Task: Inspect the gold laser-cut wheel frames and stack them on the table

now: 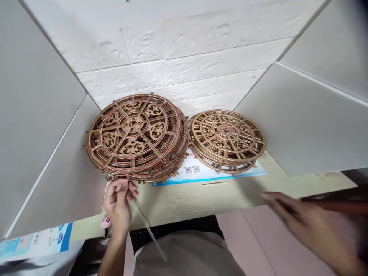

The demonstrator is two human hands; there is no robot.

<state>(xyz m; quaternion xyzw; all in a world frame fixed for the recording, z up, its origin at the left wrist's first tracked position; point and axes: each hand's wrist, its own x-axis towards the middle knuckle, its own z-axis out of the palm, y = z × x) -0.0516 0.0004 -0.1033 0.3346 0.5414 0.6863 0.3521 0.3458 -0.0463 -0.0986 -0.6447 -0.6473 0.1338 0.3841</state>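
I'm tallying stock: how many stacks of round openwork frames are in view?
2: the wider stack left of the picture's centre, and the narrower stack just right of it. Both show plainly.

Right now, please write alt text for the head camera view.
A larger stack and a smaller stack of ornate openwork bronze-coloured discs sit on a pale worktop. The left hand, by the larger stack, holds a thin translucent strip; the blurred right hand is away from both.
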